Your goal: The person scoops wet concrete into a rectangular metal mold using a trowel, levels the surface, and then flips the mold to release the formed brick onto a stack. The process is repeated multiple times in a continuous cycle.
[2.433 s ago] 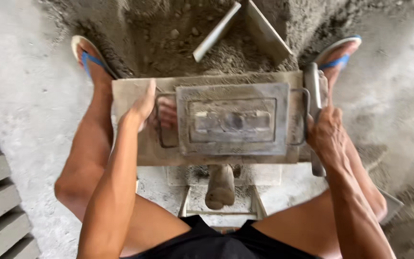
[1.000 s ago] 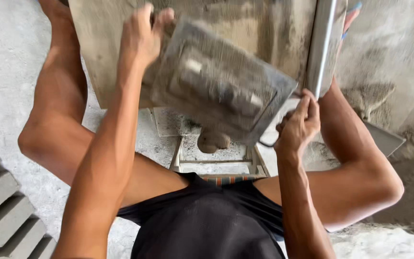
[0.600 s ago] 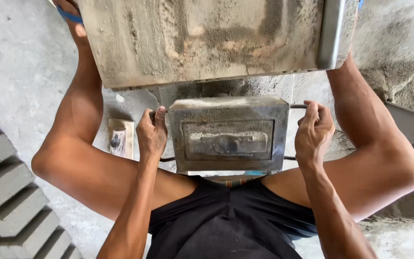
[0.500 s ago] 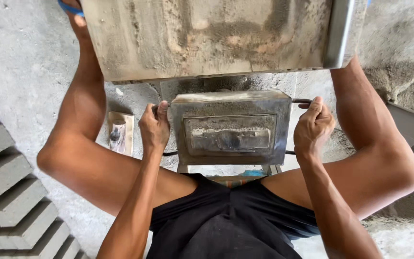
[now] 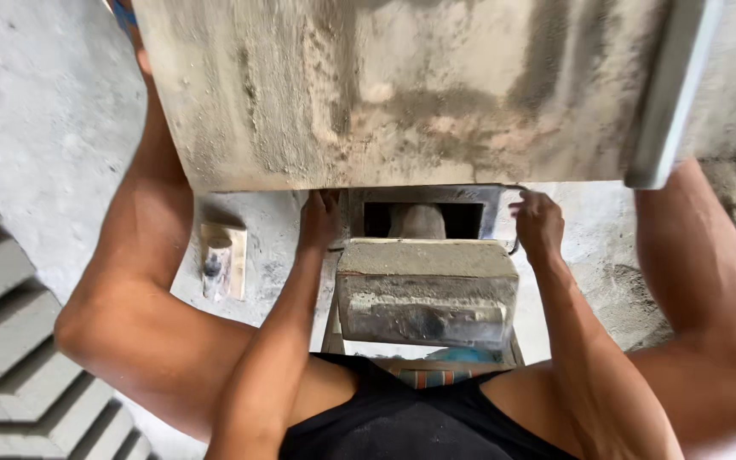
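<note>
A freshly moulded grey cement block stands between my thighs on a small stand. Just behind it sits the hollow metal mould frame, partly hidden under a wide cement-smeared board. My left hand grips the handle on the mould's left side. On the right side, my right hand holds the other handle. A round grey part shows through the mould's opening.
Rows of zigzag grey paving blocks lie on the concrete floor at the left. A small wooden block tool rests on the floor by my left knee. A metal bar lies along the board's right edge.
The mould was flipped off the board and set down between my legs. Since half a second ago it has been lifted back off, leaving the bare cement block standing.
</note>
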